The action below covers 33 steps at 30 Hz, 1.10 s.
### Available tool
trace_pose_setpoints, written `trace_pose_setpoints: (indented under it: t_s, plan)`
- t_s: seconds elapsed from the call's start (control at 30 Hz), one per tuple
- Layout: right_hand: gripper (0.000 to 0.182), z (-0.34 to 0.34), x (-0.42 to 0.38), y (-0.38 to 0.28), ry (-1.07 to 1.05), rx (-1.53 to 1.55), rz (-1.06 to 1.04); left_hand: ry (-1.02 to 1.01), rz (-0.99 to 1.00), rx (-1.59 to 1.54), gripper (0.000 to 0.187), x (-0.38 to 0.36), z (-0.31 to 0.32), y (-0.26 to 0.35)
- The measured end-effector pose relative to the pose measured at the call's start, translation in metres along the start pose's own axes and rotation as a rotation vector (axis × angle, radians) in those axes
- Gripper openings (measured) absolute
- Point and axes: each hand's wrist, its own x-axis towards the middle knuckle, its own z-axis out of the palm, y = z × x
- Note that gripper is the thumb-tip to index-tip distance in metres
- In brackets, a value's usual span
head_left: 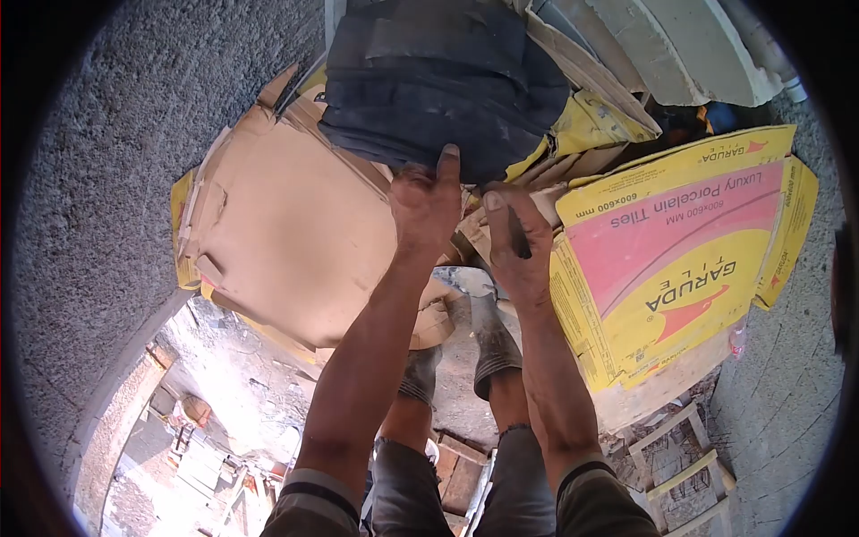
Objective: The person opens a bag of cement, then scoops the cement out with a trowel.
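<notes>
A folded dark cloth (420, 89), perhaps a garment, lies in a bundle at the top of the view. My left hand (425, 201) is closed at its near edge, with the thumb laid on top of the fabric and the other fingers curled underneath. Just to the right, my right hand (521, 228) is closed in a pinch close to the same edge. What sits between its fingertips is hidden. Beneath the bundle, flattened brown cardboard (286, 224) spreads to the left.
At right lies a yellow and pink tile carton (680, 259). Pale slabs (662, 45) lean at the upper right. Rough grey walls (170, 98) flank both sides. Far below are a wooden ladder-like frame (680, 465) and scattered debris; my legs stand between.
</notes>
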Motion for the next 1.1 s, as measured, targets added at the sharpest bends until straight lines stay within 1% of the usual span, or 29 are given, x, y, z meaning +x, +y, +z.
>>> trace_pose_setpoints:
  t_s: [0.07, 0.1, 0.17, 0.23, 0.27, 0.3, 0.33, 0.37, 0.4, 0.43, 0.5, 0.57, 0.6, 0.63, 0.67, 0.7, 0.73, 0.77, 0.83, 0.9, 0.93, 0.97, 1.0, 1.03, 1.07, 1.1]
  plan:
    - [0.009, -0.007, 0.001, 0.014, 0.025, -0.039, 0.004, 0.099, 0.082, -0.048, 0.045, 0.005, -0.006, 0.010]
    - [0.008, -0.008, 0.001, 0.020, 0.048, -0.074, 0.018, 0.099, 0.093, -0.043, 0.045, -0.001, -0.013, 0.021]
    - [0.009, -0.004, 0.014, 0.025, 0.102, -0.094, 0.023, 0.086, 0.215, -0.301, 0.026, -0.019, -0.029, 0.041]
    - [0.011, 0.011, 0.033, 0.024, 0.119, -0.262, -0.107, 0.190, 0.170, -0.399, 0.028, -0.020, -0.042, 0.048]
    - [0.012, 0.021, 0.039, 0.018, 0.157, -0.258, -0.139, 0.208, 0.235, -0.406, 0.029, -0.015, -0.050, 0.045]
    - [0.013, 0.029, 0.042, 0.011, 0.193, -0.259, -0.168, 0.230, 0.244, -0.399, 0.030, -0.012, -0.058, 0.045]
    - [0.012, 0.032, 0.040, -0.001, 0.189, -0.263, -0.208, 0.252, 0.253, -0.391, 0.031, -0.008, -0.066, 0.045]
    - [0.012, 0.031, 0.033, -0.016, 0.184, -0.268, -0.246, 0.280, 0.211, -0.362, 0.032, -0.006, -0.073, 0.049]
    - [0.012, 0.032, 0.020, -0.030, 0.155, -0.318, -0.279, 0.282, 0.290, -0.282, 0.032, 0.001, -0.076, 0.044]
    - [0.013, 0.033, 0.008, -0.042, 0.126, -0.366, -0.315, 0.267, 0.308, -0.282, 0.032, 0.002, -0.077, 0.042]
    - [0.015, 0.042, -0.009, -0.041, 0.194, -0.432, -0.341, 0.317, 0.142, -0.273, 0.034, -0.003, -0.081, 0.038]
    - [0.014, 0.035, -0.013, -0.016, 0.196, -0.476, -0.170, 0.280, 0.120, -0.063, 0.023, -0.008, -0.094, 0.021]
    - [0.014, 0.032, -0.009, 0.002, 0.265, -0.444, -0.092, 0.229, 0.124, -0.073, 0.016, -0.012, -0.098, 0.014]
    - [0.015, 0.024, -0.007, 0.015, 0.301, -0.440, 0.100, 0.201, 0.131, -0.076, 0.017, -0.016, -0.097, 0.009]
    - [0.018, 0.015, -0.004, 0.026, 0.293, -0.394, 0.264, 0.173, 0.140, -0.102, 0.018, -0.019, -0.091, 0.012]
    - [0.018, 0.011, -0.004, 0.044, 0.298, -0.428, 0.276, 0.166, 0.141, -0.138, 0.018, -0.022, -0.083, 0.018]
    - [0.019, 0.007, 0.000, 0.053, 0.253, -0.464, 0.356, 0.164, 0.143, -0.169, 0.019, -0.023, -0.076, 0.025]
    - [0.019, 0.009, 0.004, 0.068, 0.241, -0.466, 0.361, 0.194, 0.092, -0.189, 0.026, -0.026, -0.066, 0.038]
    - [0.021, 0.013, 0.022, 0.108, 0.306, -0.399, 0.495, 0.159, 0.126, -0.362, 0.036, -0.030, -0.048, 0.059]
    - [0.022, 0.009, 0.054, 0.145, 0.267, -0.755, 0.211, 0.089, 0.203, -0.407, 0.034, -0.033, -0.029, 0.091]
    - [0.021, 0.004, 0.074, 0.154, 0.269, -0.810, 0.316, 0.055, 0.168, -0.417, 0.035, -0.023, -0.017, 0.092]
    - [0.024, -0.008, 0.093, 0.133, 0.228, -0.859, 0.307, 0.001, 0.210, -0.208, 0.040, -0.022, -0.008, 0.105]
    - [0.027, -0.022, 0.116, 0.149, 0.279, -0.650, 0.354, -0.055, 0.298, -0.100, 0.044, -0.019, 0.004, 0.116]
    - [0.027, -0.032, 0.129, 0.118, 0.160, -0.587, 0.569, -0.093, 0.714, 0.000, 0.045, -0.014, 0.018, 0.108]
    - [0.026, -0.054, 0.131, 0.135, -0.011, -0.041, 0.659, -0.067, 0.725, -0.115, 0.046, -0.016, 0.031, 0.105]
    - [0.027, -0.093, 0.148, 0.157, -0.176, 0.501, 0.739, -0.288, 0.527, -0.177, 0.051, -0.027, 0.033, 0.092]
